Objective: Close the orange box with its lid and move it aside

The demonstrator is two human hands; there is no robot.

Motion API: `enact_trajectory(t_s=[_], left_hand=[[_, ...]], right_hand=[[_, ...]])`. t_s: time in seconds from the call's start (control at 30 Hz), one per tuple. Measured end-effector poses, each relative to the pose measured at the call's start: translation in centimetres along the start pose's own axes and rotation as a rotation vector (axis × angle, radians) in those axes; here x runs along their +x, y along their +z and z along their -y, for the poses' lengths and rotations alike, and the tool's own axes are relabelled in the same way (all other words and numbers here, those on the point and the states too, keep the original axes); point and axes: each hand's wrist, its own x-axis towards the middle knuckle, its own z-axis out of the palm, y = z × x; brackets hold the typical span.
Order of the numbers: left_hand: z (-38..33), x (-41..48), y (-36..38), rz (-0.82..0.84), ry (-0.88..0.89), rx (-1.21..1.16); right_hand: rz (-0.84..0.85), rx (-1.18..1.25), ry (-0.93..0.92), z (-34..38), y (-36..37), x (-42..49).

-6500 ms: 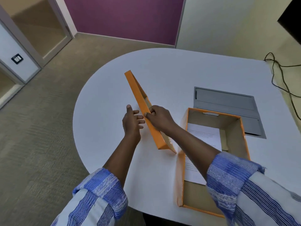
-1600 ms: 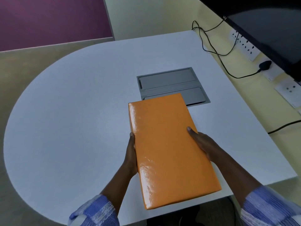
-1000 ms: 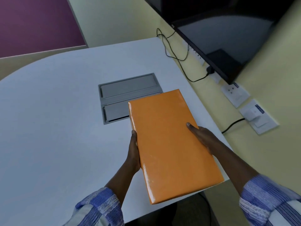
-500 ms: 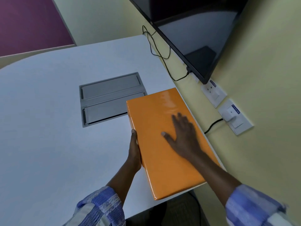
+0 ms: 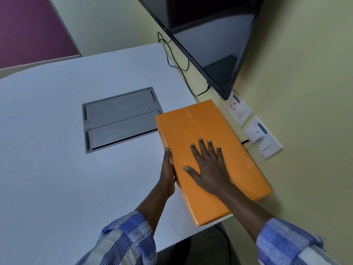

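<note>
I am watching the shiny orange cardboard box (image 5: 206, 131), with its lid on, lying flat at the right edge of the white counter (image 5: 57, 169), just beside the grey metal hatch (image 5: 120, 119). My right hand (image 5: 208, 169) is lying flat on top with fingers spread wide. My left hand (image 5: 168, 173) is pressing its straight fingers against the box's left side.

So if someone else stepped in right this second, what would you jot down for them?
Left hand: cupped against the orange box's left side.
Right hand: flat, fingers spread, on top of the lid.
Box: closed, lying at the table's right edge by the wall, near corner poking past the edge, beside the grey panel.
Done: lid on.
Left: probably nudge it fully onto the table, then let go.
</note>
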Motion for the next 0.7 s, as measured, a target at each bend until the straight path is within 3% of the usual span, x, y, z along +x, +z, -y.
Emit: enact_trajectory(t_s=[0.27, 0.47, 0.57, 0.7], left_hand=[[-0.3, -0.2, 0.3, -0.022, -0.025, 0.062], [-0.7, -2.1, -2.8, -0.063, 0.035, 0.261], [-0.1, -3.1, -7.1, -0.146, 0.116, 0.511], [0.9, -4.8, -15.3, -0.371, 0.164, 1.073]], right_hand=[[0.003, 0.003, 0.013, -0.5, -0.5, 0.1], [-0.014, 0.047, 0.023, 3.0, -1.1, 0.3], [-0.036, 0.081, -0.073, 7.5, -0.6, 0.5], [0.021, 0.142, -0.199, 14.9, 1.6, 0.9]])
